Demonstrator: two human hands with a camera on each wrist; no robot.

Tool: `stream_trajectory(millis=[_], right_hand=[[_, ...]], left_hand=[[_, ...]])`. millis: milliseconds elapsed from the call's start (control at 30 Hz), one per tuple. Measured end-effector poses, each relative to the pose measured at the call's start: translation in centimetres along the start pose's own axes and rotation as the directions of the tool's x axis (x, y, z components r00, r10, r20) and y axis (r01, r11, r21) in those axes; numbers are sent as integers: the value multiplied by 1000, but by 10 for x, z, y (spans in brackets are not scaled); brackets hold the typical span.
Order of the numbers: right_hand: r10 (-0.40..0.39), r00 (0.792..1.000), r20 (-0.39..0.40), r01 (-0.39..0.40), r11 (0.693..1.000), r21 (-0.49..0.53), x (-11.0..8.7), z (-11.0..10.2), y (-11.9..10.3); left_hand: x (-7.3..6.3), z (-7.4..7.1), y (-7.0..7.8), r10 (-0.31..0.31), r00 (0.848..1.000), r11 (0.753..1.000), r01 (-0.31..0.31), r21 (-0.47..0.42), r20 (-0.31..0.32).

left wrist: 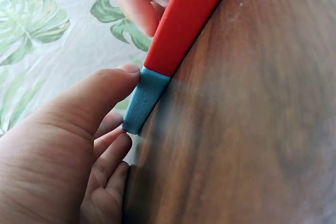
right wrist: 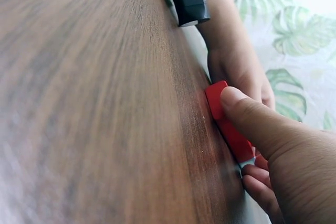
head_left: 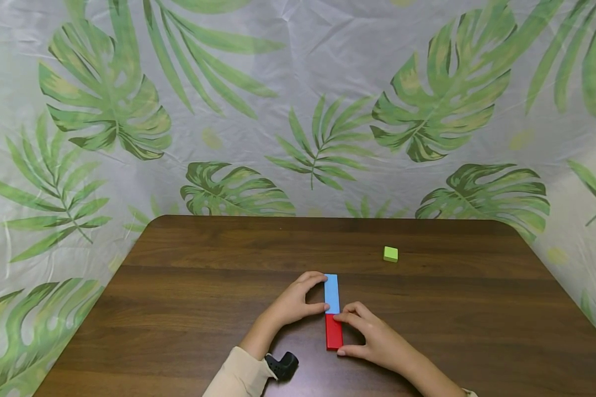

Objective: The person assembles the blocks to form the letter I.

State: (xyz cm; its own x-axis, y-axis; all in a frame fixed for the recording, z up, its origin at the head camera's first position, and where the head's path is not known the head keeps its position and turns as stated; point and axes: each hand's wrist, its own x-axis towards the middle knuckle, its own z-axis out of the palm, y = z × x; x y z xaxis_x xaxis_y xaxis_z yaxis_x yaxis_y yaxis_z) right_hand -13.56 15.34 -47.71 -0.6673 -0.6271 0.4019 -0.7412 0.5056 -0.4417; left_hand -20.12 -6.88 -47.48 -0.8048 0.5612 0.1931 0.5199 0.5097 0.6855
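Observation:
Two rectangular blocks lie end to end on the table, a light blue block (head_left: 331,293) farther away and a red block (head_left: 334,333) nearer. My left hand (head_left: 293,300) holds the blue block from its left side, the index finger near its far end and the thumb close to the seam. On the red block's right side, my right hand (head_left: 374,336) grips it, index finger by the seam and thumb at the near corner. In the left wrist view the red block (left wrist: 184,19) meets the blue block (left wrist: 147,98) with their ends together.
A small lime-green block (head_left: 390,254) sits farther back, right of the blue one. The dark wooden table (head_left: 203,248) ends at a leaf-patterned cloth (head_left: 328,66). A black device (head_left: 284,366) is on the left wrist, close over the table.

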Motion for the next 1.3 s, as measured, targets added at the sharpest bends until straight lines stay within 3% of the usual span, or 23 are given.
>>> stream_trajectory(millis=[500, 800, 1300], right_hand=[[3, 1000, -1, -3, 1000, 2, 0, 1, -1], [23, 1000, 7, -24, 1000, 9, -1, 0, -1], [20, 1000, 4, -20, 1000, 18, -1, 0, -1]], left_hand=[[-1, 1, -1, 4, 1000, 1000, -4, -7, -12], [-9, -1, 0, 17, 999, 999, -18, -28, -36], [-21, 0, 7, 26, 999, 999, -27, 42, 19]])
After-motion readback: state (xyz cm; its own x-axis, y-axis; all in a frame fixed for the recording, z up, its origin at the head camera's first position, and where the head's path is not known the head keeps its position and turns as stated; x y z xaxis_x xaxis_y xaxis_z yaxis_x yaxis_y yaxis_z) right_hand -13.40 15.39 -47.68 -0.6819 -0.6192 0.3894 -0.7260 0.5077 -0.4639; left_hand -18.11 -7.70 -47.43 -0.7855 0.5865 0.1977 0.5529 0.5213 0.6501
